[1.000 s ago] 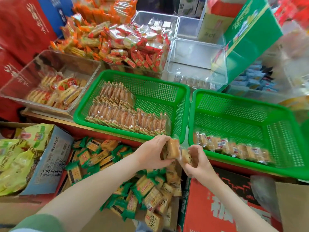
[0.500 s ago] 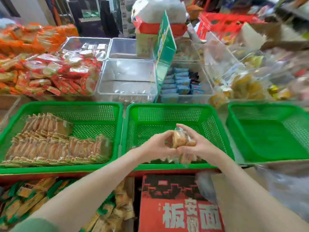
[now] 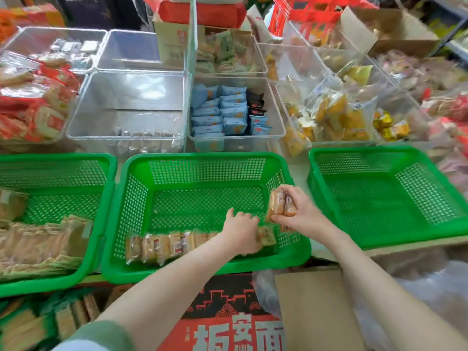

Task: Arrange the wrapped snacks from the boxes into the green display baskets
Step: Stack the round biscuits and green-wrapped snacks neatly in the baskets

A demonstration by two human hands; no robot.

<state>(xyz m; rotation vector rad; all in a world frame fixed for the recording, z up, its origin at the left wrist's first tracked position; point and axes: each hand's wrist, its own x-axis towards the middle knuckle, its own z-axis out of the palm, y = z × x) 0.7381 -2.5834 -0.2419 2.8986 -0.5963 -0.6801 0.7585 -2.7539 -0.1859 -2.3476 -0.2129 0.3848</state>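
Three green baskets stand side by side. The middle basket (image 3: 202, 173) holds a row of wrapped snacks (image 3: 164, 247) along its front wall. My left hand (image 3: 240, 230) is inside it, fingers down on the right end of that row. My right hand (image 3: 301, 211) hovers over the basket's right side and grips two wrapped snacks (image 3: 278, 205) upright. The left basket (image 3: 50, 173) holds rows of similar snacks (image 3: 38, 244). The right basket (image 3: 379, 196) has nothing in it.
Clear plastic bins (image 3: 126, 105) with assorted packets line the back, one with blue packets (image 3: 220, 112). A red printed carton (image 3: 228, 320) and a brown cardboard flap (image 3: 311, 312) sit below the baskets. An open box of green-wrapped snacks (image 3: 38, 323) lies at bottom left.
The view swung right from the box to the middle basket. My hands carried the snacks up over it, then parted: the left went down onto the row, the right kept two snacks.
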